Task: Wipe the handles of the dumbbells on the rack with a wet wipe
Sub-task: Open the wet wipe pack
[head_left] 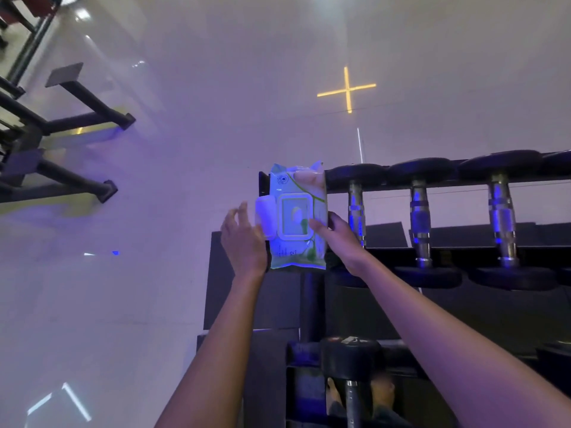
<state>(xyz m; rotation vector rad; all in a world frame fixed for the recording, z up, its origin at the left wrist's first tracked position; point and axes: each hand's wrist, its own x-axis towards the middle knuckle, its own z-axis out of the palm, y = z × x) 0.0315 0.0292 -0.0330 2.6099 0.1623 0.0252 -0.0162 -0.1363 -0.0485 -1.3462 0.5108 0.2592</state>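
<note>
On the rack (457,253) — wipes pack (298,211) tight in the right hand (343,239), left hand (244,239) slack alongside.

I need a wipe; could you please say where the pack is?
Head view, centre: the wipe pack is at the rack's left end, between the left hand and right hand, beside a dumbbell.

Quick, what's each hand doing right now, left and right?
Left hand: open, fingers against the flipped-open lid of the wipes pack.
Right hand: holding the wipes pack by its right edge, thumb on the front.
</note>
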